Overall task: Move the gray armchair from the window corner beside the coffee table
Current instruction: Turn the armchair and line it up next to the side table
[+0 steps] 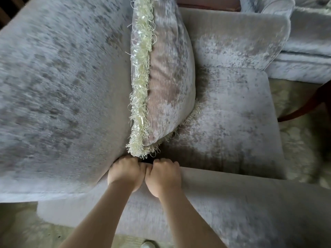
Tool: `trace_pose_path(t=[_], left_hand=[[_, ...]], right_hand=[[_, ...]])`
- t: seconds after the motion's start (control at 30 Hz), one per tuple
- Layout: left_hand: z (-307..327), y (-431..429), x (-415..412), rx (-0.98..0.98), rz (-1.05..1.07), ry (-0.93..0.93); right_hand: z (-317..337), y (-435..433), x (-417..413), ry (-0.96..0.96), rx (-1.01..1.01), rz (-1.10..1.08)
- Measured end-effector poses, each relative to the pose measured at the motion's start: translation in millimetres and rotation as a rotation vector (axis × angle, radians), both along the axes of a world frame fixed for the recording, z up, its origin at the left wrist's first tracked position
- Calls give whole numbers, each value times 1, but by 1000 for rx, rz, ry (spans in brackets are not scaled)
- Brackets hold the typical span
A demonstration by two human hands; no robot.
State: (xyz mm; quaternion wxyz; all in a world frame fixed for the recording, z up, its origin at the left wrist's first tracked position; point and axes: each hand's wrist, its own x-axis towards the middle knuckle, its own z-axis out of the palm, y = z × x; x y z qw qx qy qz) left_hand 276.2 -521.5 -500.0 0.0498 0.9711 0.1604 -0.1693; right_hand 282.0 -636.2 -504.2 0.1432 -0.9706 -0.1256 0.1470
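Both hands sit side by side on the near armrest (pixel 223 190) of the gray armchair (pixel 223 113), touching each other at the thumbs. The left hand (pixel 124 173) and the right hand (pixel 163 176) are each curled over the armrest's inner edge, fingers clamped down on the fabric, right where the armrest meets the backrest (pixel 59 97). The fingertips dip out of sight into the dark gap beside the seat cushion. Just beyond the hands a fringed pillow (pixel 161 77) stands on edge against the backrest, its lower corner almost touching the knuckles. The far armrest (pixel 238 40) lies past the seat. A second gray upholstered piece (pixel 304 51) shows at the upper right, cut off by the frame. A dark curved wooden shape (pixel 304 106) at the right edge is too blurred to name. Patterned carpet (pixel 297 133) lies under the chair
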Motion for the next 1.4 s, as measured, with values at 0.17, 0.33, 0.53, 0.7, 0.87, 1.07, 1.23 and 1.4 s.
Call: trace_pose_path(t=[0.17, 0.33, 0.53, 0.7, 0.87, 1.07, 1.23, 1.4], left_hand=[[-6, -4, 2, 53, -42, -10], [-9, -3, 6, 60, -50, -8], [-6, -1, 5, 17, -36, -30], [0, -7, -8, 27, 13, 75], [2, -3, -14, 6, 30, 6], [-3, -2, -11, 94, -7, -41], [3, -4, -2, 161, 42, 178], [6, -110, 33, 248, 57, 489]], right_hand=[[-6, 0, 3, 10, -17, -5], [-8, 0, 8, 27, -14, -6], [1, 0, 12, 138, -21, 29], [5, -5, 1, 182, -41, 56], [5, -2, -4, 131, -10, 52], [3, -15, 3, 191, 73, 90], [7, -106, 28, 281, 116, 151], [-1, -278, 47, 366, -214, -133]])
